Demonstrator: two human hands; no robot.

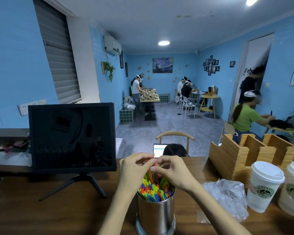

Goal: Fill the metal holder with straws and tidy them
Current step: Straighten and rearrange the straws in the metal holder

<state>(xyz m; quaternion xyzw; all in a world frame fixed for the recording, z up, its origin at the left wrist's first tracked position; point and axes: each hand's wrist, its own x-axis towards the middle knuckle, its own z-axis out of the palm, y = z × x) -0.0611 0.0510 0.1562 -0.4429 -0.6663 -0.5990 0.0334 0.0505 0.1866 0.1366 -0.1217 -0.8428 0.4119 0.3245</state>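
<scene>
A shiny metal holder (pixel 155 216) stands on the wooden counter (pixel 58 214) near its front edge, packed with colourful straws (pixel 155 190) in red, yellow, green and blue. Some straws stick up higher than the rest. My left hand (pixel 134 168) and my right hand (pixel 172 170) are both above the holder, fingers curled, pinching the tops of the taller straws between them. The straw tips are partly hidden by my fingers.
A dark monitor (pixel 72 138) on a tripod stand sits at the left. A crumpled clear plastic bag (pixel 227 195), two lidded paper cups (pixel 264 185) and a wooden organiser (pixel 248 155) stand at the right. A person's head (pixel 175 150) shows behind the counter.
</scene>
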